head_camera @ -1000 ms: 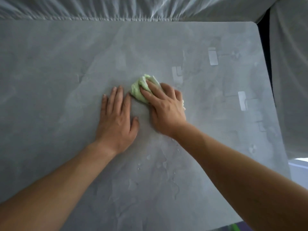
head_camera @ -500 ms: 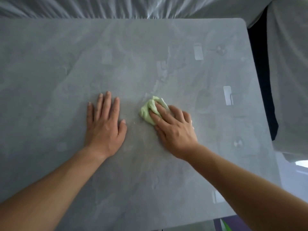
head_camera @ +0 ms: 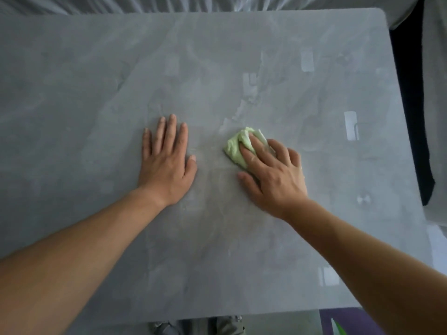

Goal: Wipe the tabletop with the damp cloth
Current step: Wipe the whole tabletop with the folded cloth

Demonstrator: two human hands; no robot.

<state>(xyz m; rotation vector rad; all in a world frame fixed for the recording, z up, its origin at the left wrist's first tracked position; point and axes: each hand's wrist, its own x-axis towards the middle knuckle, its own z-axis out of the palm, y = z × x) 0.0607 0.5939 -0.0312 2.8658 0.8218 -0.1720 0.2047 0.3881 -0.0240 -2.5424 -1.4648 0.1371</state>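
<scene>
Ideally, with the left hand [head_camera: 167,163] spread flat on the grey table [head_camera: 96,68] as a brace, the right hand [head_camera: 271,175], its fingers [head_camera: 257,147] laid over the bunched green cloth [head_camera: 235,148] just right of frame centre, should press evenly and sweep in overlapping strokes.

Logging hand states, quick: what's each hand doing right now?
Left hand: open, flat on the tabletop.
Right hand: open, pressing down on the green cloth.
</scene>
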